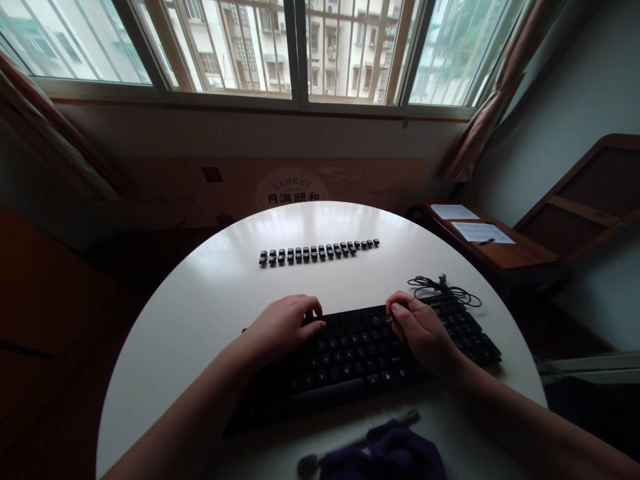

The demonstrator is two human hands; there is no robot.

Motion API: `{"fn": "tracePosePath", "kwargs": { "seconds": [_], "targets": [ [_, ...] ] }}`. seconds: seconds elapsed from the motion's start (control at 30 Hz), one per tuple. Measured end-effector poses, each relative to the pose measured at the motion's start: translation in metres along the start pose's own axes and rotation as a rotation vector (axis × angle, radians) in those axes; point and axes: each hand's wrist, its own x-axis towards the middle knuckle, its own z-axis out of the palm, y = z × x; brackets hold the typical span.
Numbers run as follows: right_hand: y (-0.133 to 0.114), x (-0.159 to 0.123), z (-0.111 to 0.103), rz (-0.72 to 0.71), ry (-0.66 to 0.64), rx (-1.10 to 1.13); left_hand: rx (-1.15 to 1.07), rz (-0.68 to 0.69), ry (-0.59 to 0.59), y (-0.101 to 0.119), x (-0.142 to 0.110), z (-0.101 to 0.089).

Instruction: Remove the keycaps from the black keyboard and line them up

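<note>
A black keyboard (365,357) lies on a round white table (200,300). My left hand (283,327) rests on the keyboard's upper left part with its fingers curled down onto the keys. My right hand (423,330) sits at the keyboard's top edge, fingers bent and pinched together at the top row; what they hold, if anything, is too small to make out. A row of several loose black keycaps (317,252) lies in a line farther back on the table.
The keyboard's coiled cable (443,290) lies behind its right end. A purple cloth (387,457) and a small brush (350,443) lie at the near edge. A wooden side table with papers (475,230) stands to the right, below the window.
</note>
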Motion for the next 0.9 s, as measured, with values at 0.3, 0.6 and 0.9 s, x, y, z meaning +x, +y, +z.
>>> {"fn": "tracePosePath", "kwargs": {
  "seconds": [0.3,0.6,0.9],
  "targets": [
    [-0.006,-0.007,-0.002,-0.111,0.094,0.107,0.038,0.022,0.026,0.003,-0.004,0.001],
    [-0.024,-0.028,0.008,-0.648,-0.339,-0.211,-0.070,0.181,0.034,0.049,-0.033,-0.004],
    [-0.021,-0.027,0.012,-0.715,-0.303,-0.269,-0.015,0.253,0.019,0.046,-0.025,0.001]
  ]
}}
